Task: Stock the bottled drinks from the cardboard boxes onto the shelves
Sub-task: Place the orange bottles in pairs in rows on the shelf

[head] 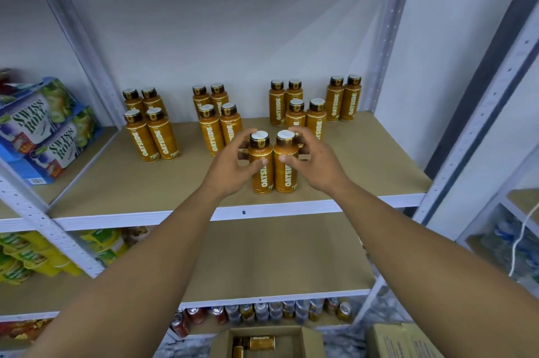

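Note:
Two orange Oatside bottles stand upright side by side near the front of the brown shelf board (122,182). My left hand (232,165) curls round the left bottle (261,179), thumb on its front, fingers behind its neck. My right hand (313,160) holds the right bottle (287,179) the same way. Several more Oatside bottles (151,136) stand in small groups farther back on this shelf. On the floor below, an open cardboard box (310,340) has more bottles (259,343) lying inside.
Blue Swiss Roll cartons (43,130) fill the neighbouring shelf at left. Metal uprights (388,36) frame the bay. The shelf below (277,258) is bare board; cans (262,312) line the lowest level. A second cardboard box (402,341) sits at bottom right.

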`<state>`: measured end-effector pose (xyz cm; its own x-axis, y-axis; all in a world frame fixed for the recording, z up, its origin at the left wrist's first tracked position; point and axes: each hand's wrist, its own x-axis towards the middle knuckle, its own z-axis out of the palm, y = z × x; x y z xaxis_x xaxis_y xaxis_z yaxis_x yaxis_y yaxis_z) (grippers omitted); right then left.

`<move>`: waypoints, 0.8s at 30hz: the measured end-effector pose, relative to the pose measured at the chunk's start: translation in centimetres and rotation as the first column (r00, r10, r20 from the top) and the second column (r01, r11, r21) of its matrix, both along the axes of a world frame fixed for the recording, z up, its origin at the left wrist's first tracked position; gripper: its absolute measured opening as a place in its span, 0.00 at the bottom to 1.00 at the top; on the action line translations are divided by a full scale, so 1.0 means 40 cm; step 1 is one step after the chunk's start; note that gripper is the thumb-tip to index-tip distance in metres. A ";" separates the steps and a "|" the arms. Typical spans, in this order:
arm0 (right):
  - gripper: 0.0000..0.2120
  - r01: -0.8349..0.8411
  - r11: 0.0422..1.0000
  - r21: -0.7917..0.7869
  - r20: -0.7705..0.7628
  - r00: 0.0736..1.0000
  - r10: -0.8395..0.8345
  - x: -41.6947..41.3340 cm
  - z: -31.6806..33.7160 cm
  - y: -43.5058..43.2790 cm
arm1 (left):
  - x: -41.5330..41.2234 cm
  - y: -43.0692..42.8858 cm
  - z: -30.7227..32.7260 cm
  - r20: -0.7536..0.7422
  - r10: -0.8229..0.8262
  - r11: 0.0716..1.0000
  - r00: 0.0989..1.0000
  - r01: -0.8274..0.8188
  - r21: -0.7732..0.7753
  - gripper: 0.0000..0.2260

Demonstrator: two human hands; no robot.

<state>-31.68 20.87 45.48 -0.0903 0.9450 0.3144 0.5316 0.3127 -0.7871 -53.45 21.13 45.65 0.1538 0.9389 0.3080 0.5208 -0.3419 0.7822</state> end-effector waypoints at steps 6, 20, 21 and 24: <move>0.30 0.031 0.999 -0.003 0.020 0.999 -0.031 0.158 0.012 -0.025 | 0.168 -0.004 0.001 0.012 -0.025 1.000 1.000 0.025 -0.018 0.30; 0.29 0.144 0.989 -0.028 0.010 0.990 -0.143 0.381 0.008 -0.039 | 0.406 0.028 -0.004 0.004 -0.135 0.990 0.991 0.135 -0.029 0.31; 0.29 0.153 0.988 -0.030 0.017 0.988 -0.152 0.385 0.008 -0.035 | 0.412 0.035 -0.006 0.006 -0.144 0.989 0.990 0.144 -0.023 0.31; 0.29 0.179 0.983 -0.032 0.039 0.983 -0.178 0.393 0.007 -0.021 | 0.425 0.062 -0.013 0.004 -0.161 0.987 0.987 0.161 0.001 0.30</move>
